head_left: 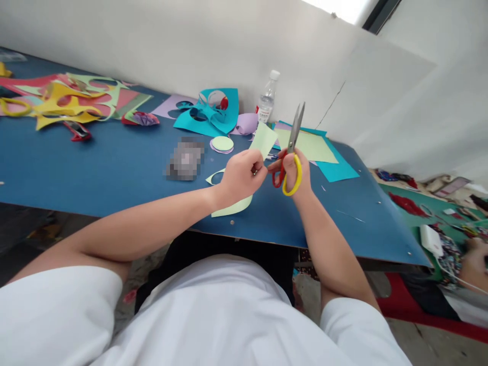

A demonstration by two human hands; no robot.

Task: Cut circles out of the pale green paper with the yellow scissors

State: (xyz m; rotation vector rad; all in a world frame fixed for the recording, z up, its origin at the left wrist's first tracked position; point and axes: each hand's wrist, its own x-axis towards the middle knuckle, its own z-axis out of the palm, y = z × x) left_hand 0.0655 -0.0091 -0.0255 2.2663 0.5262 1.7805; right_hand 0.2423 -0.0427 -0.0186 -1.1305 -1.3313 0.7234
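My left hand (244,178) is closed on a pale green sheet of paper (265,140). Parts of this sheet show above and below the fist, and a round cut-out lies at its left side. My right hand (301,173) holds a pair of scissors (293,145) with one red and one yellow handle loop. The blades point up and away from me, slightly apart at the tips, and do not touch the sheet. The fingertips of both hands nearly meet. Left of the sheet, pale green and purple paper discs (222,144) lie in a small stack.
A clear bottle (267,99) with a white cap stands by the wall. Uncut coloured sheets (330,165) lie at the right, cut teal paper (209,112) behind, and colourful scraps (68,99) far left. A blurred-out item (186,159) rests on the blue table (125,168). Another person's arm (475,264) shows at right.
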